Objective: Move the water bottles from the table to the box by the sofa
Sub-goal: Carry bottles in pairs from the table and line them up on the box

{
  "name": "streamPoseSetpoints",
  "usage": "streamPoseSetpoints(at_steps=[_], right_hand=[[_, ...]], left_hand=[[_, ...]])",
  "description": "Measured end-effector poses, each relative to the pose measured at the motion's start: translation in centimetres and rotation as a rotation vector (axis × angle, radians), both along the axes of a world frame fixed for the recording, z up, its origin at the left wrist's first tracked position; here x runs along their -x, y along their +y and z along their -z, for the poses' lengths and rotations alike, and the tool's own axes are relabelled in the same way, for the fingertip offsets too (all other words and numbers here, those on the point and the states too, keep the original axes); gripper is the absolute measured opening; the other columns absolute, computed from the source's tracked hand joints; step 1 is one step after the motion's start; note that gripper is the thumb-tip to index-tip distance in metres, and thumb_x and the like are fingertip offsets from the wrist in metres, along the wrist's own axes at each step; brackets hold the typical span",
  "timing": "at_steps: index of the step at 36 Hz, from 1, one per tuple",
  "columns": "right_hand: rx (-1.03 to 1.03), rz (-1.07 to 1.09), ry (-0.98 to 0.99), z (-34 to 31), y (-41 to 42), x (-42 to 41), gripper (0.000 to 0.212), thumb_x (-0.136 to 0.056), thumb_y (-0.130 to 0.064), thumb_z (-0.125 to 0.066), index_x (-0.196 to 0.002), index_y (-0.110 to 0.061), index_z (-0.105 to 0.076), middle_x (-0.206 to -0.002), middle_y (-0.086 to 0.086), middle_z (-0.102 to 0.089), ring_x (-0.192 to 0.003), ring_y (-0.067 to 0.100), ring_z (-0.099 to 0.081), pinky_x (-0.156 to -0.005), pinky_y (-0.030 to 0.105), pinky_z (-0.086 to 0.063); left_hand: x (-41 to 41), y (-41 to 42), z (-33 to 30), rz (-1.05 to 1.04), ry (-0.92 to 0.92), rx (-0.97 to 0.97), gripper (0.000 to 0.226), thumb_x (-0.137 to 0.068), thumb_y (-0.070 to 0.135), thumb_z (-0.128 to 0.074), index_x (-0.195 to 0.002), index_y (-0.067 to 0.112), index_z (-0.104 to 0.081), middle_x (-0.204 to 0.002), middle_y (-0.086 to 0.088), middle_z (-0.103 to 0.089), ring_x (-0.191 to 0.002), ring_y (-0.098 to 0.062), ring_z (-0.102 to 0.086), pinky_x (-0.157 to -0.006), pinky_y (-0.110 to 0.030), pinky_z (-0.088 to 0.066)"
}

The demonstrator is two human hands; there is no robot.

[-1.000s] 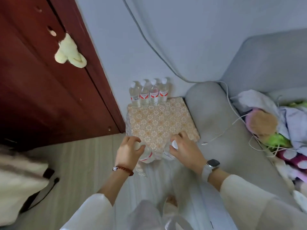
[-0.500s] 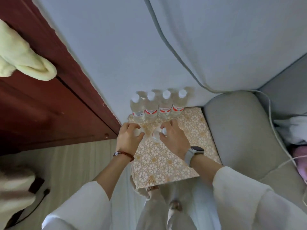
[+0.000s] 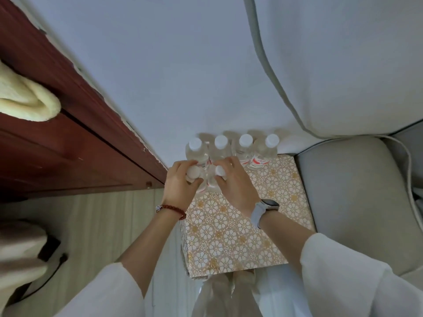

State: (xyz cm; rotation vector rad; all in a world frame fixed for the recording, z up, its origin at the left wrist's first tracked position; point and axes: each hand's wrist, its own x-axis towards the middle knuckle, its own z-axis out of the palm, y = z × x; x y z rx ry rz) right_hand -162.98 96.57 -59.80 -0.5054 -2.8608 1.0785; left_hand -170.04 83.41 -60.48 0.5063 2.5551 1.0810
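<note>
At 6 o'clock, pale clothing hides the near edge of the box (image 3: 231, 234), whose gold floral top fills the centre; its sides are mostly out of sight. Toward 11 o'clock on that top, the left hand (image 3: 180, 184) is curled around the neck of one water bottle (image 3: 194, 172), and the right hand (image 3: 235, 181), with a watch (image 3: 263, 209) on its wrist, is closed on a second bottle (image 3: 220, 171) just beside it. Fingers cover both bottles' bodies, so only white caps show clearly; both stand upright, long axis vertical, caps pointing up. Whether their bases touch the box is hidden. Farther, at 12 o'clock, a row of four bottles (image 3: 233, 148) stands upright along the box's far edge against the wall (image 3: 171, 76), labels partly blocked. The grey sofa arm (image 3: 350, 193) lies at 3 o'clock.
</note>
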Motion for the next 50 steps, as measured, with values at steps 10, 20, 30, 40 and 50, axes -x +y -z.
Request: streamPoseSetpoints(at_steps=[10, 20, 30, 40, 50], right_hand=[[0.252, 0.232, -0.082, 2.7, -1.0, -0.1, 0.047, -0.085, -0.021, -0.060, -0.127, -0.014, -0.040, -0.132, 0.012, -0.042, -0.124, 0.025, -0.038, -0.096, 0.029, -0.037], [0.338, 0.177, -0.044, 2.9, 0.3, -0.2, 0.034, -0.089, -0.011, -0.055, -0.120, -0.020, -0.046, -0.125, 0.004, -0.054, -0.120, 0.020, -0.046, -0.095, 0.027, -0.035], [0.290, 0.123, -0.051, 2.5, 1.0, -0.1, 0.034, -0.089, -0.005, -0.052, -0.122, -0.012, -0.045, -0.125, 0.006, -0.052, -0.120, 0.021, -0.042, -0.092, 0.022, -0.029], [0.258, 0.172, 0.043, 2.3, 0.3, -0.9, 0.027, -0.089, -0.004, -0.050, -0.116, -0.012, -0.049, -0.118, 0.004, -0.056, -0.116, 0.020, -0.046, -0.088, 0.024, -0.034], [0.339, 0.192, -0.004, 2.7, 0.9, -0.6, 0.032, -0.089, -0.008, -0.053, -0.120, -0.014, -0.047, -0.124, 0.005, -0.054, -0.120, 0.019, -0.045, -0.095, 0.024, -0.033]], left_hand=[[-0.7, -0.6, 2.5, -0.119, -0.190, -0.035, 0.059, -0.069, 0.014, -0.076, -0.123, 0.018, -0.051, -0.129, -0.007, -0.049, -0.118, -0.019, -0.045, -0.094, -0.024, -0.033], [-0.9, 0.6, 2.0, -0.214, -0.186, -0.113, 0.054, -0.068, 0.013, -0.076, -0.118, 0.019, -0.056, -0.123, -0.005, -0.056, -0.113, -0.021, -0.050, -0.093, -0.027, -0.037], [-0.5, 1.2, 1.7, -0.196, -0.202, -0.111, 0.057, -0.067, 0.012, -0.076, -0.120, 0.017, -0.055, -0.123, -0.005, -0.058, -0.113, -0.021, -0.051, -0.096, -0.029, -0.038], [-0.5, 1.3, 1.2, -0.126, -0.210, -0.105, 0.055, -0.069, 0.011, -0.075, -0.120, 0.017, -0.055, -0.125, -0.002, -0.058, -0.109, -0.011, -0.050, -0.093, -0.020, -0.034], [-0.5, 1.2, 1.3, -0.119, -0.236, -0.072, 0.052, -0.073, 0.015, -0.073, -0.120, 0.023, -0.054, -0.115, 0.000, -0.063, -0.092, -0.006, -0.049, -0.076, -0.010, -0.034]])
